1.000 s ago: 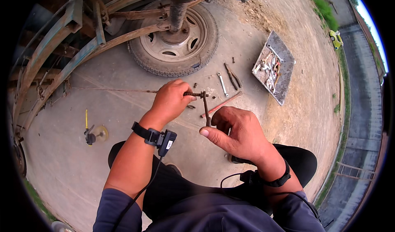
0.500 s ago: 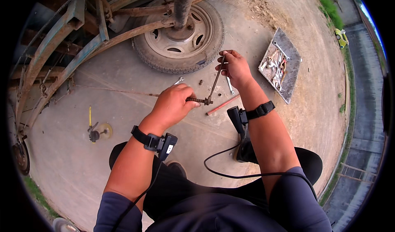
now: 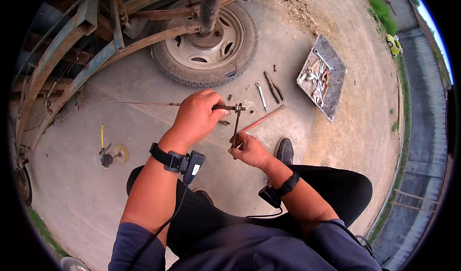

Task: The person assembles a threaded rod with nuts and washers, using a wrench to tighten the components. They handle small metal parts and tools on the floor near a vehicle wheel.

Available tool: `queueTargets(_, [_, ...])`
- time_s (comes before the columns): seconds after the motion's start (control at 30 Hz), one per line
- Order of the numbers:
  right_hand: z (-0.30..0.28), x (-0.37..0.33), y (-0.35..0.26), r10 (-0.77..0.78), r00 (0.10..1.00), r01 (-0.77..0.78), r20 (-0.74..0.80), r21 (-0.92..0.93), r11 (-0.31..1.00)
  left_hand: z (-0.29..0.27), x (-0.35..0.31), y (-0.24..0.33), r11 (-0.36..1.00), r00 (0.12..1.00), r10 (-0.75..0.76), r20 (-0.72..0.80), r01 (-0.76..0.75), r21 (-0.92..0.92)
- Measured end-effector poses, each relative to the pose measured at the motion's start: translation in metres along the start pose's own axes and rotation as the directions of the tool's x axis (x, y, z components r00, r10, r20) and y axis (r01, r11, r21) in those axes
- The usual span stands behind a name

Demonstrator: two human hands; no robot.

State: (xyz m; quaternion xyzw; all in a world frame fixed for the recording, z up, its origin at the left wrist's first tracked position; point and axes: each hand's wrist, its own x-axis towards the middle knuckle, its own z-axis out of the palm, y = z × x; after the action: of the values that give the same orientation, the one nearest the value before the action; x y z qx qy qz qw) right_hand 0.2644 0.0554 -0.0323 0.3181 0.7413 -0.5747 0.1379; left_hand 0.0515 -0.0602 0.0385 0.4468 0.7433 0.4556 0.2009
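Observation:
My left hand [image 3: 198, 112] is closed around a thin rusty rod [image 3: 158, 104] that runs in from the left. Past my thumb, its coiled or threaded end [image 3: 224, 107] sticks out to the right. A dark wrench [image 3: 236, 124] fits around the rod near its tip, at what looks like a nut. My right hand [image 3: 249, 149] grips the wrench's lower end, nearer to me than the rod. Beyond the hands lie a combination wrench [image 3: 262, 96], pliers [image 3: 274, 87] and a reddish bar [image 3: 262, 118].
A wheel [image 3: 206, 45] and rusty leaf springs [image 3: 144, 43] fill the far side. To the right stands a grey metal tray [image 3: 338, 74] with several tools. On the left floor sits a small device with a yellow strip [image 3: 106, 156]. My shoe [image 3: 285, 151] is right of my right hand.
My right hand has swung the wrench from beyond the rod round to the near side. My left hand stays on the rod. The pliers and more of the combination wrench now show.

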Motion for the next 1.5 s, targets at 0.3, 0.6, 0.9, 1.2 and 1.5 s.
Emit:
queueTargets(0.3, [0.001, -0.081, -0.097, -0.135, 0.985, 0.163, 0.105, -0.335, 0.928, 0.003, 0.006, -0.004, 1.0, 1.0, 0.001, -0.013, -0.001, 0.025])
queueTargets(0.6, [-0.038, -0.068, -0.182, -0.763, 0.644, 0.49, -0.066, -0.73, 0.476, 0.005, 0.004, -0.005, 0.999, 0.999, -0.034, 0.029, 0.033, 0.042])
queueTargets(0.9, [-0.081, 0.063, -0.202, -0.621, 0.636, 0.535, -0.458, -0.318, 0.783, 0.006, -0.008, -0.01, 0.998, 0.993, -0.038, 0.109, 0.033, 0.047])
queueTargets(1.2, [-0.073, 0.13, -0.098, -0.128, 0.921, 0.177, -0.367, 0.103, 0.979, 0.0, -0.014, -0.004, 1.0, 0.994, -0.019, 0.11, 0.016, 0.025])
queueTargets(1.5, [-0.02, 0.078, -0.02, 0.216, 0.962, -0.172, -0.165, 0.249, 0.953, -0.003, -0.013, -0.002, 1.0, 0.996, -0.027, 0.079, 0.026, 0.014])
